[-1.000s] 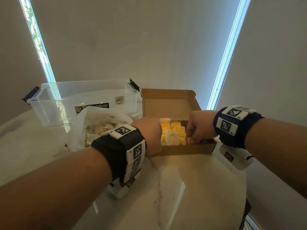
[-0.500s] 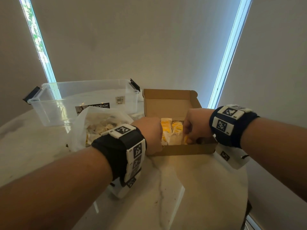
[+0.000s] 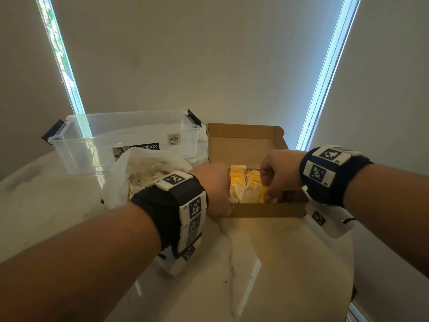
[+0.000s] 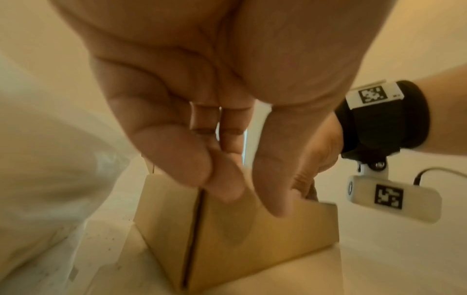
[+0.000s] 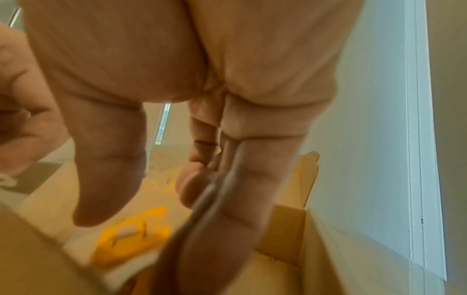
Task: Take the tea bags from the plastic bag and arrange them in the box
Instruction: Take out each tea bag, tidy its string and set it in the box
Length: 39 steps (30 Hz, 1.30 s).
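An open cardboard box (image 3: 267, 210) sits mid-table with several yellow and white tea bags (image 3: 241, 184) standing in its left part. My left hand (image 3: 216, 187) grips the box's front left corner, thumb (image 4: 272, 195) on the outside of the front wall (image 4: 252, 229). My right hand (image 3: 267, 194) reaches down inside the box, its nearly straight fingers (image 5: 240, 199) against the right side of the tea bags (image 5: 131, 235), thumb apart with nothing pinched. A white plastic bag (image 3: 130, 173) with more tea bags lies left of the box.
A clear plastic storage container (image 3: 104, 140) with black clips stands behind the bag at the back left. The round marble table (image 3: 278, 263) ends just right of the box. Blinds hang close behind.
My right hand has moved left from the box's front right corner to the tea bags. The left hand has stayed on the box's corner.
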{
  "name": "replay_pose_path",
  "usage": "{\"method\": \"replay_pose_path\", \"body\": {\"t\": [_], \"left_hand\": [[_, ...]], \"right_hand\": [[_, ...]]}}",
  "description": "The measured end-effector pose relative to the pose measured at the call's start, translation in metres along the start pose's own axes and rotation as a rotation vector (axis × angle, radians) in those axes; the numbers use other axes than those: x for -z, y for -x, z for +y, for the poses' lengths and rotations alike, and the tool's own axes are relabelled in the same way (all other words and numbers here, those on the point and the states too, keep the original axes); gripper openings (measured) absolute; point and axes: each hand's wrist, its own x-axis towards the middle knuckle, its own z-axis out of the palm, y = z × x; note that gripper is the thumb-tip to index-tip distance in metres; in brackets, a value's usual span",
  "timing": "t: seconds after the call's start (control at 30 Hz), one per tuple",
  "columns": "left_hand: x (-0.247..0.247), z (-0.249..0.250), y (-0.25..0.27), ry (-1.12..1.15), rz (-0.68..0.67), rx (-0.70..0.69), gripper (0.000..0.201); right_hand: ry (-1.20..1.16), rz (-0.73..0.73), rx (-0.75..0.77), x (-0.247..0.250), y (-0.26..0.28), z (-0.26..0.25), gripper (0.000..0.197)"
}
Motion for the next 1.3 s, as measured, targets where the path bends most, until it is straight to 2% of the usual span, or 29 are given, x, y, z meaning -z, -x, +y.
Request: {"method": "replay_pose_path", "body": {"t": [0.07, 0.13, 0.27, 0.37, 0.47, 0.6, 0.67, 0.77, 0.87, 0.97, 1.1, 1.17, 1.23, 1.3], "left_hand": [[0.010, -0.006, 0.006, 0.142, -0.027, 0.038, 0.035], [0.027, -0.018, 0.013, 0.337, -0.008, 0.071, 0.033], [0.071, -0.054, 0.027, 0.515, 0.170, 0.194, 0.011], [0.086, -0.083, 0.035, 0.421, 0.217, 0.259, 0.006], [0.083, -0.110, 0.043, 0.293, 0.234, 0.305, 0.004], [0.072, -0.132, 0.047, 0.137, 0.213, 0.366, 0.015], [0.063, -0.140, 0.046, 0.043, 0.132, 0.373, 0.029], [0.052, -0.148, 0.047, -0.003, 0.023, 0.384, 0.047], [0.047, -0.152, 0.054, 0.050, 0.016, 0.361, 0.043], [0.046, -0.153, 0.063, 0.152, 0.017, 0.332, 0.050], [0.049, -0.150, 0.074, 0.149, -0.006, 0.271, 0.058], [0.051, -0.149, 0.076, 0.118, 0.001, 0.237, 0.060], [0.050, -0.149, 0.077, 0.076, -0.008, 0.237, 0.065], [0.048, -0.150, 0.076, 0.080, -0.022, 0.247, 0.065]], "right_hand": [[-0.037, 0.025, -0.040, 0.009, 0.003, -0.001, 0.025], [-0.037, 0.069, -0.080, 0.024, 0.010, -0.003, 0.022], [-0.061, 0.158, -0.063, 0.058, 0.027, -0.028, 0.018], [-0.120, 0.209, 0.069, 0.067, 0.038, -0.071, 0.016], [-0.224, 0.184, 0.225, 0.058, 0.039, -0.122, 0.006], [-0.363, 0.095, 0.291, 0.032, 0.021, -0.179, 0.012], [-0.294, 0.077, 0.268, 0.019, 0.008, -0.196, 0.019], [-0.056, 0.069, 0.197, 0.006, -0.005, -0.199, 0.027], [0.109, 0.041, 0.130, 0.002, -0.010, -0.192, 0.024], [0.110, 0.003, 0.081, 0.006, -0.012, -0.198, 0.018], [0.166, 0.064, 0.159, 0.008, -0.009, -0.229, 0.030], [0.207, 0.046, 0.195, 0.004, -0.008, -0.244, 0.034], [0.258, -0.031, 0.216, 0.000, -0.008, -0.252, 0.040], [0.319, -0.168, 0.254, -0.005, -0.012, -0.254, 0.046]]}}
